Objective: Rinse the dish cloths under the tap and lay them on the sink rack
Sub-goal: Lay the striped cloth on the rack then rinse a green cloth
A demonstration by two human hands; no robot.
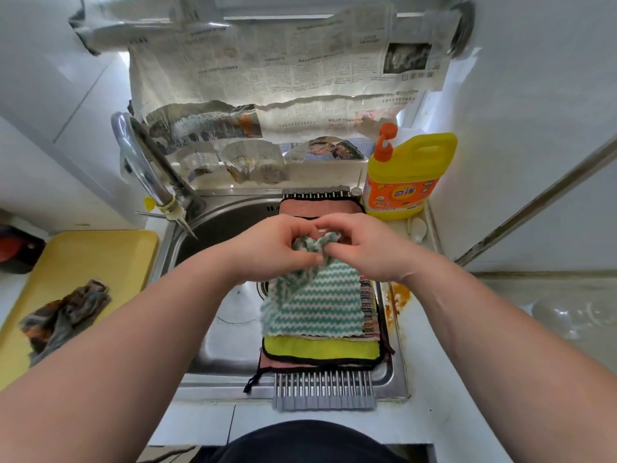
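A green-and-white zigzag dish cloth (317, 302) lies on top of a stack of cloths on the sink rack (324, 389). My left hand (270, 245) and my right hand (364, 243) both pinch its bunched far edge, lifted a little above the stack. Under it lie a yellow cloth (320, 350) with black trim and a pink cloth (320, 207) showing at the far end. Another dark, crumpled cloth (66, 315) lies on the yellow board at the left. The tap (140, 165) stands at the sink's left, with no water visible.
The steel sink (230, 339) is open to the left of the rack. A yellow detergent bottle (404, 175) with an orange pump stands at the back right. A yellow board (83, 262) covers the left counter. Newspaper (283, 78) hangs on the wall behind.
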